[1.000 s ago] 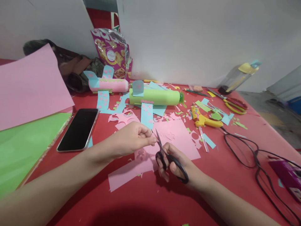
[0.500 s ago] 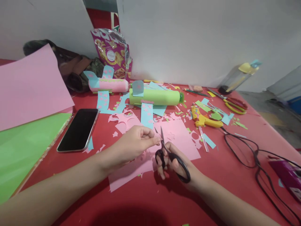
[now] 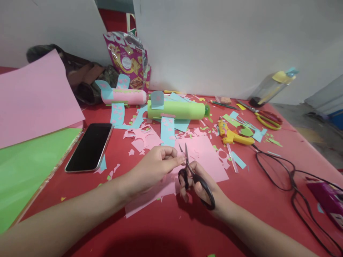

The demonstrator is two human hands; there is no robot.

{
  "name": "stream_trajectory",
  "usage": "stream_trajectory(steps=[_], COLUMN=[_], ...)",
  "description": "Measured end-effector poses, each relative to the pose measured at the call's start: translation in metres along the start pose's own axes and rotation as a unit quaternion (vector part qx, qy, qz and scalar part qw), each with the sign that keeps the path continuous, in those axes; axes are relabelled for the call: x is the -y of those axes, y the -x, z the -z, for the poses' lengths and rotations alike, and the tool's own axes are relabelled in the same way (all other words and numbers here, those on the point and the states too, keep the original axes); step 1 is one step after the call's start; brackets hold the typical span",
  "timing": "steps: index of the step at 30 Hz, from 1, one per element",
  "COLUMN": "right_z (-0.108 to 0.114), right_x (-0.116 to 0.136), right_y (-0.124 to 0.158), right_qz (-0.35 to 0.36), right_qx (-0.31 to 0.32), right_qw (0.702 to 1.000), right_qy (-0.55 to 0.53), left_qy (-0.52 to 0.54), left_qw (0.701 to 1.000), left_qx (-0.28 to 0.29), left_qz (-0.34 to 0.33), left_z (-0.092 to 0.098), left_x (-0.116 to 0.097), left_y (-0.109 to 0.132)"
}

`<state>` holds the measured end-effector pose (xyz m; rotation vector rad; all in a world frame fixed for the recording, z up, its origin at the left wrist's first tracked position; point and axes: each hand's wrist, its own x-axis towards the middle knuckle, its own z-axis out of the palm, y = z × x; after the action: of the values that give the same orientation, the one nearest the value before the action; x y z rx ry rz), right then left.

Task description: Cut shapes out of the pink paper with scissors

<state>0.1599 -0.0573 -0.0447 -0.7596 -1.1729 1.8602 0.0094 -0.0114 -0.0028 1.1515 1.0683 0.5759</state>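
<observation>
Just below the frame's centre, the left hand (image 3: 160, 165) has its grip pinching what seems a pink scrap (image 3: 182, 155); the right hand (image 3: 205, 175) curls its grip around the scissors (image 3: 197, 177), blades parted, above the tabletop (image 3: 166, 228).

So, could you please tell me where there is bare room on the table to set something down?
On the red table, one bare patch lies between the right forearm and the black cable; another, nearly bare, between the left forearm and right, nearer than the pink paper strip. Farther off is crowded: paper scraps lie around the green cylinder.
</observation>
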Motion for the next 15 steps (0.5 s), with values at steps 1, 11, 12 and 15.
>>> stream_trajectory(steps=[1, 11, 12, 15], right_z=[0.0000, -0.0060, -0.0067, -0.0078], right_x=[-0.0004, 0.0058, 0.0066, 0.0073], right_y=[0.0000, -0.0008, -0.0009, -0.0012], right_qz=[0.001, -0.024, -0.027, -0.032], right_qx=[-0.001, -0.030, -0.034, -0.039], right_qw=[1.000, 0.999, 0.999, 0.998], right_qy=[0.001, 0.014, 0.017, 0.023], left_qy=[0.002, 0.033, 0.037, 0.052], left_qw=[1.000, 0.999, 0.999, 0.999], left_qx=[0.000, 0.006, 0.005, 0.002], left_qz=[0.001, -0.002, -0.002, 0.009], left_z=[-0.0002, -0.0006, -0.0007, -0.0010], left_x=[0.0001, 0.0012, 0.0012, 0.0002], left_y=[0.0001, -0.0014, -0.0015, -0.0013])
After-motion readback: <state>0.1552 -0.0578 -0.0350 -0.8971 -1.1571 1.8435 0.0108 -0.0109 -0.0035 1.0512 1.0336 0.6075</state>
